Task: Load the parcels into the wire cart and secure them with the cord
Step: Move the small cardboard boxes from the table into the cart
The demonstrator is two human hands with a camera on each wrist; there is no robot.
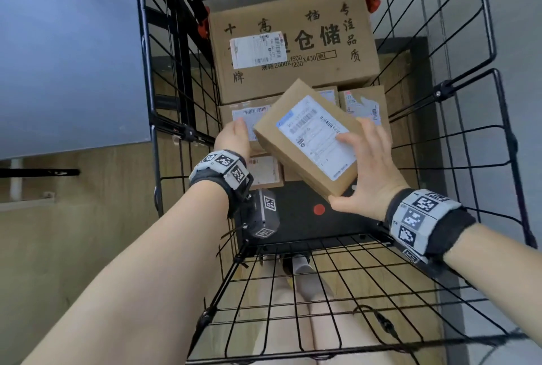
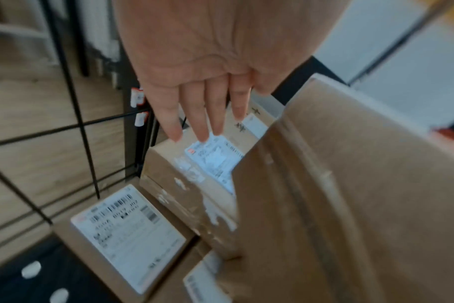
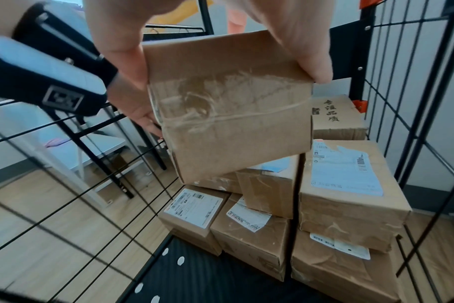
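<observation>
A small brown parcel (image 1: 278, 142) (image 3: 228, 102) with a white label hangs tilted inside the black wire cart (image 1: 481, 95). My right hand (image 1: 369, 171) grips it at the near end, with fingers over the label and the thumb under the corner. My left hand (image 1: 234, 137) (image 2: 194, 82) lies flat against the parcel's left side with its fingers straight. Below it, several taped parcels (image 3: 350, 184) are stacked at the cart's far end, and a large printed carton (image 1: 293, 51) stands behind them. A black cord (image 1: 384, 325) lies over the near wire panel.
The cart's black floor (image 1: 296, 227) with a red dot is bare on the near side. Wire walls (image 3: 65, 205) close in left and right. Outside them are wooden flooring (image 1: 73, 247) and a pale wall. My legs show under the near panel.
</observation>
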